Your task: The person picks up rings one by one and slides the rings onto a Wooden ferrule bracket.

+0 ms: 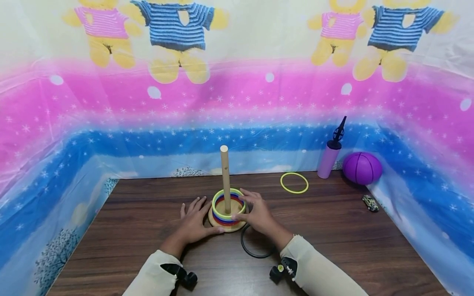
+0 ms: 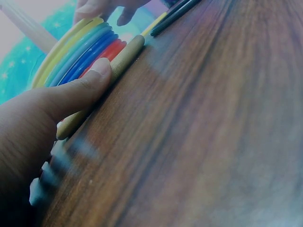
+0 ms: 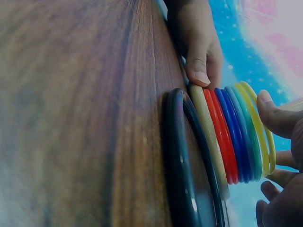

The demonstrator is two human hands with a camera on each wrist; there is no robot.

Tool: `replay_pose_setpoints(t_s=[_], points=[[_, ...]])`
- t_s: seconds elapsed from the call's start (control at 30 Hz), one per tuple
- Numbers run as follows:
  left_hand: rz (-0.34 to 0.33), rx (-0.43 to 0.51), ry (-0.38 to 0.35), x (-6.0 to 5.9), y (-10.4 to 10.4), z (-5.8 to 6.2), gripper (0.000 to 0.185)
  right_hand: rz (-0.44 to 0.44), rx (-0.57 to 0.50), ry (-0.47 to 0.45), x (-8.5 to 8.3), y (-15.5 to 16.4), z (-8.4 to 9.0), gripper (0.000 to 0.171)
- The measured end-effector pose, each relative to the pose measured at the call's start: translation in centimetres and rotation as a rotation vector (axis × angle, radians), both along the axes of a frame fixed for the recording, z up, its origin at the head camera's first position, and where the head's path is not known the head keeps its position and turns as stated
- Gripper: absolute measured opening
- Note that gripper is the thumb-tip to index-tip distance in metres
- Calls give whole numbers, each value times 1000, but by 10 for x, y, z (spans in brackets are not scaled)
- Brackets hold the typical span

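Note:
A pale wooden post [image 1: 225, 176] stands upright on a round wooden base [image 1: 228, 229]. Stacked around it are red rings [image 3: 222, 142], blue rings [image 3: 236, 142], a green ring [image 3: 248, 137] and, on top, yellow ones. My right hand [image 1: 261, 213] holds the uppermost yellow ring [image 1: 213, 202] at its right side, thumb on the near part and fingers farther back. My left hand [image 1: 192, 224] rests at the base's left with fingers spread and fairly straight, its thumb pressing the near rim. A black ring [image 1: 255, 257] lies flat just in front, partly under my right wrist.
Another yellow ring [image 1: 307, 185] lies at the table's back. At the back right stand a purple hand pump [image 1: 328, 160] and a purple ball [image 1: 362, 168]. A small toy car [image 1: 370, 203] is near the right edge. Printed cloth [image 1: 244, 107] encloses the table.

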State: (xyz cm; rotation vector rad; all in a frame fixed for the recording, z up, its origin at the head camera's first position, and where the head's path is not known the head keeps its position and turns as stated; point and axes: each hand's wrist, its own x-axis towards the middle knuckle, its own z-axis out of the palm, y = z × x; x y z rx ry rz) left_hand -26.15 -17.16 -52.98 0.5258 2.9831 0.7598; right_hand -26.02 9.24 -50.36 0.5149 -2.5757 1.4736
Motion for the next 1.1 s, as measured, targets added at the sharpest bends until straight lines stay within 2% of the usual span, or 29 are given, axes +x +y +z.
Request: replay_pose_setpoints(t_s=[0.37,0.6,0.83,1.1], points=[[-3,4,-4,0,-1,0,109,14,-20,17,-1,3,1,69],[-3,9,-6,0,0,0,109,-4,-45,-7,-6,10,2,69],[-9,13,-3,1,0,2,109,-40,-49,25,-14,24,2,69],[-10,12,2,1,0,2,110,-73,-46,1,-24,49,2,70]])
